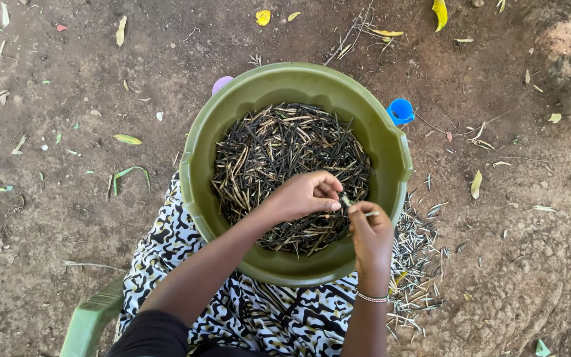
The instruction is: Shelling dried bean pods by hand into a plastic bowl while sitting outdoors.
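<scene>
1. Progress, done: a spread of pale, emptied pod husks (414,264) lies on the bare ground to the right of the person's right hand (370,233), below the basin's rim. I judge this the finished portion of the work.
2. Progress, left: the green basin (199,152) on the person's lap holds a deep heap of dark, thin pods (279,149). The heap covers the whole floor of the basin, so by my estimate much more is left than is done.
3. Item in hand: 1 pod (345,200) sits between the 2 hands, above the near right part of the heap.
4. Left hand (305,195): fingers curled narrow, tips pinched on the left end of the pod.
5. Right hand: fingers closed narrow on the pod's other end, thumb uppermost; a pale strip sticks out just right of the fingertips. A bead bracelet (373,298) is on that wrist.
6. Relation: the fingertips of both hands almost meet, and the pod bridges the small gap. The remaining pods lie directly beneath and beyond the fingers.
7. Whether the held pod is already split cannot be told.
</scene>
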